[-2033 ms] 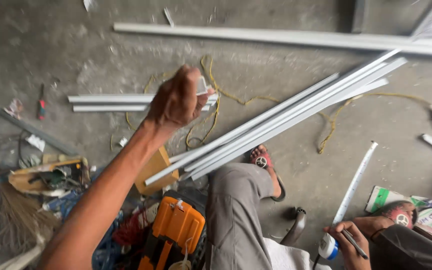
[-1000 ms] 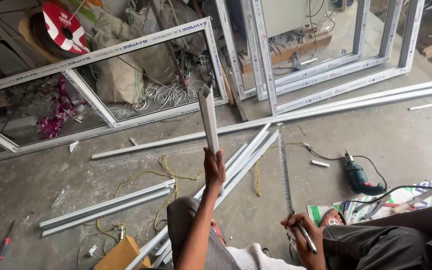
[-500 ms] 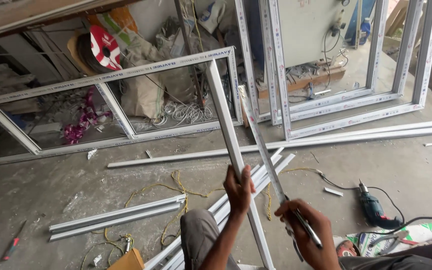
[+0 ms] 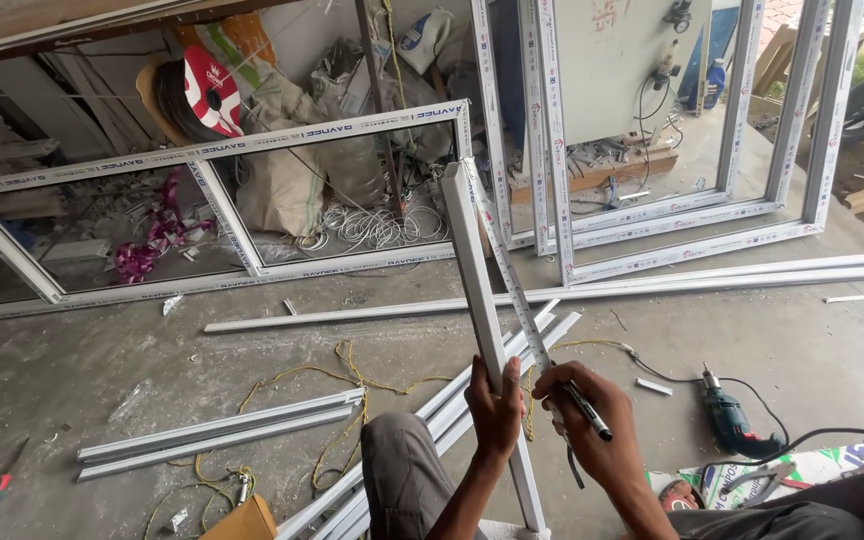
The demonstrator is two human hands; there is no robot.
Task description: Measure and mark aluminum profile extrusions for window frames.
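In the left hand [image 4: 495, 408], a white profile strip [image 4: 472, 270] rises upright.

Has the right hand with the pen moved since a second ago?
Yes. The right hand has risen from beside the knee toward the leaning window frames and now holds a measuring tape along the white strip.

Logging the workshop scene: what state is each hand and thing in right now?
Left hand: gripping the white strip.
White strip: held up, tilted.
Right hand: holding a pen and a tape.
Pen: tip down.
Tape: stretched along the strip.
Drill: lying on the floor.
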